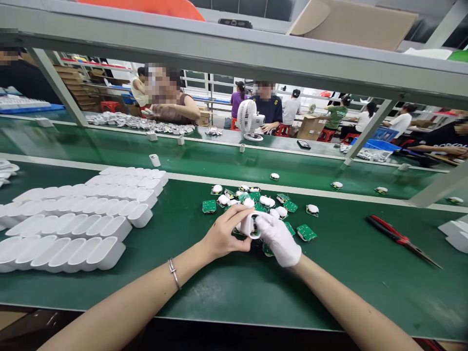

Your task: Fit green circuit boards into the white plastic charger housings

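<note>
My bare left hand (223,233), with a bracelet on the wrist, is closed around a white plastic housing (247,226) whose open end faces right. My right hand (281,240) wears a white glove, and its fingers are closed at the housing's mouth, on a circuit board that shows only in part inside the opening. How deep the board sits is hidden by the glove. Just beyond both hands lies a loose pile of green circuit boards (306,233) with white-topped parts (267,201).
Rows of white housings (106,253) stand at left. Red-and-black pliers (404,239) lie at right, near more white housings (457,235). Behind runs a green conveyor belt (215,163) carrying boards and a housing (154,160). A shelf frame (234,53) spans overhead. People and a fan (248,119) are beyond.
</note>
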`<state>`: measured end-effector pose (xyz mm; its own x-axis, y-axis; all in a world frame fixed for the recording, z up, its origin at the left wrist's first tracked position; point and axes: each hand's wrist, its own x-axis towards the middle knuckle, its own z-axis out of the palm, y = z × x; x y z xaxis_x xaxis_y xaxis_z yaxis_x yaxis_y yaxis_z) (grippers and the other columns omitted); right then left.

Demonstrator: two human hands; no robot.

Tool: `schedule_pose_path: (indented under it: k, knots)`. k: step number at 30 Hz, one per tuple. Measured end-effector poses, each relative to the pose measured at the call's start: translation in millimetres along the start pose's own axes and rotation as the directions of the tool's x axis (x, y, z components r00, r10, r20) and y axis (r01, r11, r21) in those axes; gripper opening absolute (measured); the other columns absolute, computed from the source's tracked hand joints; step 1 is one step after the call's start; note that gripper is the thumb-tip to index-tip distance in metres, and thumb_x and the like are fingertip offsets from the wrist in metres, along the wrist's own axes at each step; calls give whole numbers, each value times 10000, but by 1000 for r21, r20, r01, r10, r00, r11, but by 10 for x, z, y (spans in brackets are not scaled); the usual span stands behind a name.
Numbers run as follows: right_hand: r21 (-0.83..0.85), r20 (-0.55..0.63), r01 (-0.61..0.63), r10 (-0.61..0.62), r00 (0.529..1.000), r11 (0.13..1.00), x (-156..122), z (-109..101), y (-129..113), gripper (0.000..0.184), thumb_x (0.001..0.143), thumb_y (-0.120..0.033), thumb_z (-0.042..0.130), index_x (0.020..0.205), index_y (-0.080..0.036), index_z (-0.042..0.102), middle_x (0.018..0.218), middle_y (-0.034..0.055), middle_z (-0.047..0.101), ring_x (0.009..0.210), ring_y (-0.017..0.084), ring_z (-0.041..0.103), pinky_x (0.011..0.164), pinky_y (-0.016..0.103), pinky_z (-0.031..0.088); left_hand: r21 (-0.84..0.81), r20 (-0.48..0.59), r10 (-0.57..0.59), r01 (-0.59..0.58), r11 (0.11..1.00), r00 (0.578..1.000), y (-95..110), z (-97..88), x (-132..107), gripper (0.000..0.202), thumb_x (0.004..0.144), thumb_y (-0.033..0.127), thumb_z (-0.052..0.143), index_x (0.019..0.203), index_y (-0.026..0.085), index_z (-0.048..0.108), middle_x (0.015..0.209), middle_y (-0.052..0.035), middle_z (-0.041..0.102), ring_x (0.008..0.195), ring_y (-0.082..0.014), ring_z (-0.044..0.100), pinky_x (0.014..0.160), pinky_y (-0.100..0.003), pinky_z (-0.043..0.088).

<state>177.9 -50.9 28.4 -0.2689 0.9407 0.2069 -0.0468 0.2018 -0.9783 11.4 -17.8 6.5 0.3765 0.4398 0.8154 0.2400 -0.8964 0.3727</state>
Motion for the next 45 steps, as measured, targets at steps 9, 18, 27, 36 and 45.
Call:
schedule_pose_path:
  k: [9,18,27,36,45]
  knots:
    - [-912,405,407,-39,913,50,-96,241,83,172,841,-329,594,912,-177,630,993,106,634,791,242,571,640,354,420,-808,186,-684,505,302,706,-13,-3,124,443,748,364,424,1110,122,505,758,-49,548,632,-147,520,607,-308,438]
    - [-666,411,471,-243,879,579,-123,-65,135,312,873,-66,348,1028,-220,571,860,35,611,718,141,562,637,263,483,-805,216,-742,546,232,635,-71,-38,147,488,720,293,553,1190,195,468,952,-44,549,564,-62,401,535,-244,310]
    - [-891,182,376,-559,809,255,-25,-470,-31,364,911,-164,424,1158,-306,649,797,20,662,671,155,573,613,282,445,-597,408,-488,629,498,772,-37,-101,107,307,687,322,611,913,185,455,776,8,520,609,-92,406,550,-226,320]
    - [-948,311,291,-549,775,-127,-63,-266,-76,373,886,-99,390,1082,-247,670,775,41,661,655,179,504,583,294,317,-590,495,-441,662,463,749,-25,-95,79,342,699,355,631,947,180,475,764,8,547,546,-67,368,481,-186,290]
    - [-949,303,303,-494,815,-83,-60,-190,-31,318,859,-104,480,1103,-216,651,760,40,637,691,191,468,634,291,312,-595,529,-413,671,443,742,-28,-81,55,321,713,346,621,945,181,473,735,14,529,546,-64,355,494,-190,282]
